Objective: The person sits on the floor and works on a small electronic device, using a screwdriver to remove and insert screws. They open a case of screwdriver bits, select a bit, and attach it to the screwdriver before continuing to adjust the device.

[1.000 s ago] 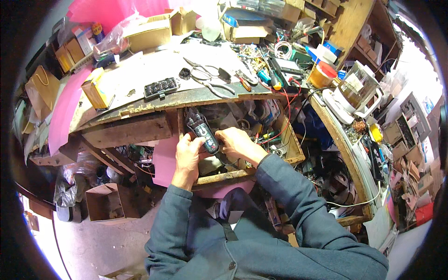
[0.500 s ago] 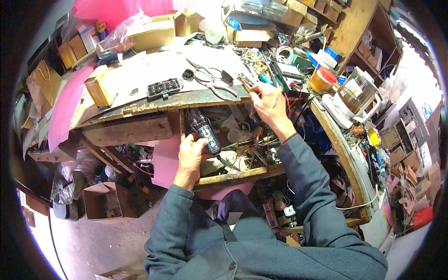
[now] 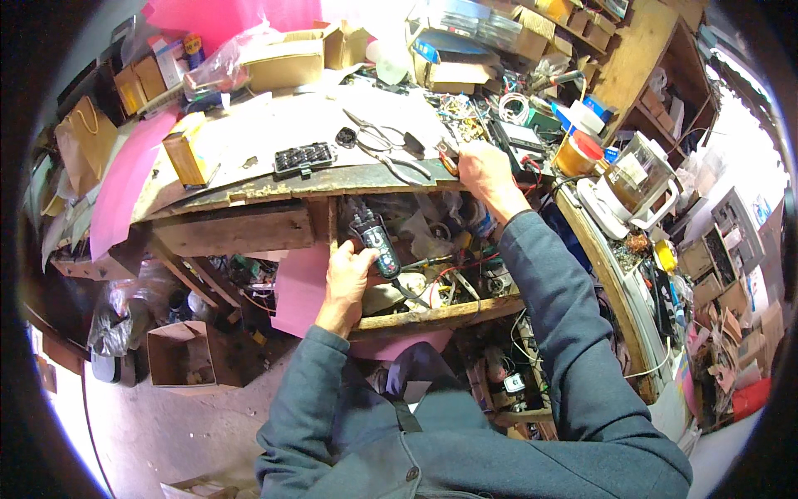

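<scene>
My left hand is closed around a black handheld device with small light markings on its face and prong-like parts at its top. A dark cable runs from its lower end over the open drawer. At the bench's front edge, my right hand has its fingers curled together, beside a small orange-handled tool; whether it grips that tool is unclear. To the left of this hand lie pliers, a second pair of pliers with open jaws and a black case of small bits.
Beneath the bench top, an open drawer holds wires, plastic bags and tools. A glass jug appliance and a red-lidded tub stand at the right. A yellow box sits at left; a cardboard box rests on the floor.
My right hand has shifted a little away from me and to the right along the bench edge. The left hand still holds the black device over the drawer. The whole view has shifted slightly.
</scene>
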Available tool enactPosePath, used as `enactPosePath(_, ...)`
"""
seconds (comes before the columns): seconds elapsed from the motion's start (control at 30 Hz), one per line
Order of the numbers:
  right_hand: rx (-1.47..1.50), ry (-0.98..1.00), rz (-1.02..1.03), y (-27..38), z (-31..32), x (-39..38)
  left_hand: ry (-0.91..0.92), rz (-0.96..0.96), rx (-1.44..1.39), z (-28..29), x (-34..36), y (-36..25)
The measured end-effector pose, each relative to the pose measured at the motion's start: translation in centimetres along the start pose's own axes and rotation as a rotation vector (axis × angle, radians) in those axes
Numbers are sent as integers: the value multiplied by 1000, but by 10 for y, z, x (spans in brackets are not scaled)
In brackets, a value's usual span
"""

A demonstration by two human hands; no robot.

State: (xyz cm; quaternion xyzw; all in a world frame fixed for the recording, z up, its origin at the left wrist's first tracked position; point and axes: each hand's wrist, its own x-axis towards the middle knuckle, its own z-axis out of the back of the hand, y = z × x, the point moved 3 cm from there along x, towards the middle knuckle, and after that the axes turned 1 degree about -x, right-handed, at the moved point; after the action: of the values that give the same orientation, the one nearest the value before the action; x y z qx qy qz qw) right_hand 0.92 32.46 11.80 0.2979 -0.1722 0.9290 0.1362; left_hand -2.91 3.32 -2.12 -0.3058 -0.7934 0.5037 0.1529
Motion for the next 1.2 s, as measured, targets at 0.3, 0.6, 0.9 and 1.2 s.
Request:
enactPosePath(0.3,1272,25,-430,17,48,-37,-11,12,-40,-1,-4,-2)
enactPosePath(0.6,1930,307,-680,84,42,-101,27,53,-128,-5,-5,-7)
enactPosePath(0.9,1973,411,-688,116,29,-123,3,35,-188,-6,-9,-12)
enactPosePath(1.2,1944,445,-703,122,28,-127,33,25,-157,-4,-9,-12)
